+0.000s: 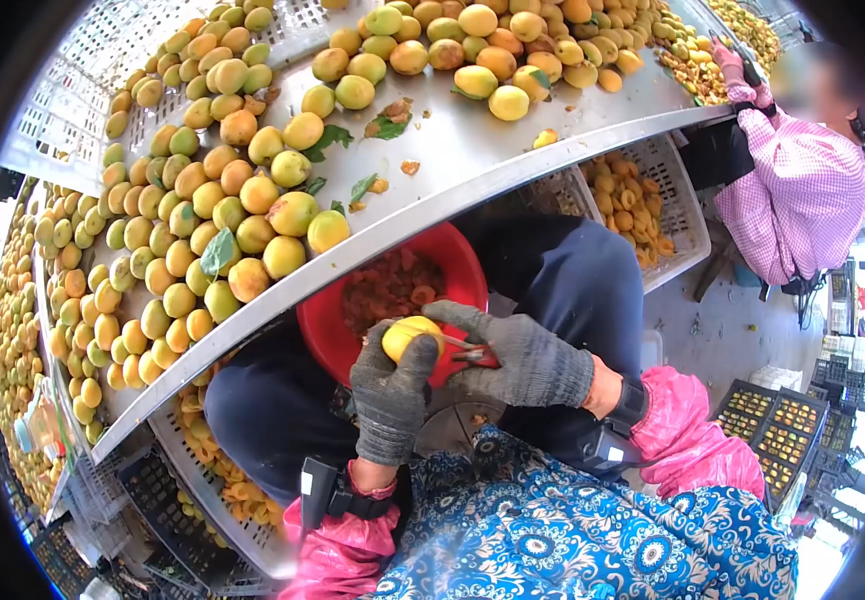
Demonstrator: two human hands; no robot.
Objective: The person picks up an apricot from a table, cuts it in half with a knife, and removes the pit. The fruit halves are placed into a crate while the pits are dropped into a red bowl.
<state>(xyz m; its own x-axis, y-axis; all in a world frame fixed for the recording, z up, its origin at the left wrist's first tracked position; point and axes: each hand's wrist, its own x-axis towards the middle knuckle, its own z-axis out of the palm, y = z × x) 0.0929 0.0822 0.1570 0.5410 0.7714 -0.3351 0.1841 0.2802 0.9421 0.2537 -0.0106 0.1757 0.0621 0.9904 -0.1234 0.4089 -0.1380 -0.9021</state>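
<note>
My left hand point(388, 400), in a grey knitted glove, is closed around a yellow apricot point(408, 338). The gloved right hand point(530, 358) grips a small metal tool point(467, 353), its thin end against the fruit's right side. I cannot make out the exact kind of tool, as the fingers cover most of it. Both hands are over the near side of a red basin point(472, 265) between my knees. Reddish-brown pieces of fruit waste point(392, 288) lie in the basin.
Many whole apricots point(237, 225) and a few leaves point(218, 252) lie on the metal table point(472, 130). Below its edge are crates of split apricots, one at right point(687, 190), one at left point(252, 545). A co-worker point(797, 195) sits at right near stacked black trays point(767, 440).
</note>
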